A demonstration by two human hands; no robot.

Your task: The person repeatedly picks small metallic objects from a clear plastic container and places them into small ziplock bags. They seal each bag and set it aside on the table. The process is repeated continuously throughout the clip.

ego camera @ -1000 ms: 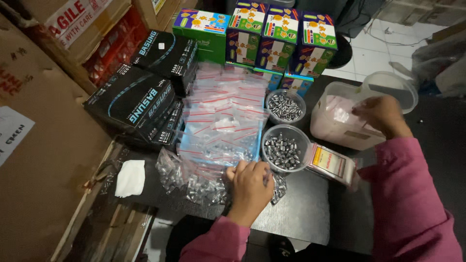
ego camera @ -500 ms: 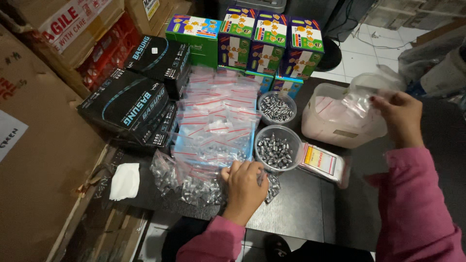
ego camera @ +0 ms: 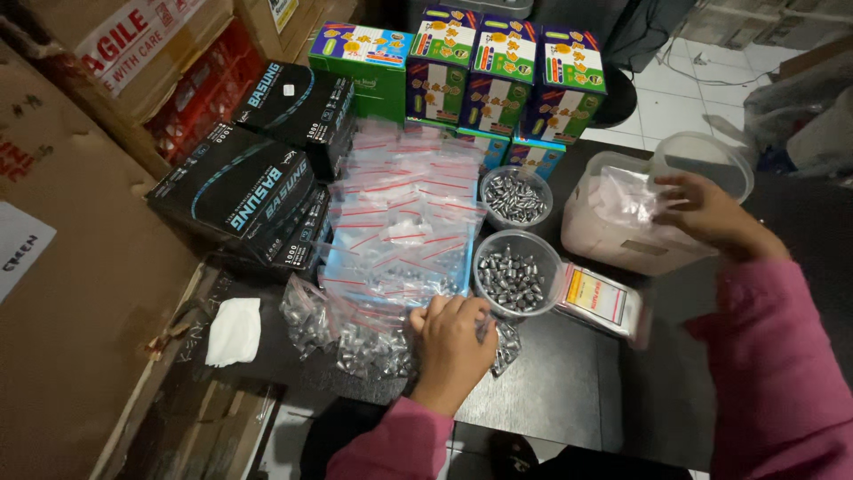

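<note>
Small bags (ego camera: 373, 342) still lie under the flat left hand (ego camera: 453, 342); right hand (ego camera: 711, 213) has dropped onto the tub (ego camera: 613, 236), grip unclear.

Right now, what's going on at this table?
A person in pink sleeves is working over small metal pieces and clear zip bags. The left hand rests on a filled little bag at the near edge of the pile of red-striped zip bags. The right hand reaches into a translucent tub of empty bags. Two round cups of metal pieces sit between them.
</note>
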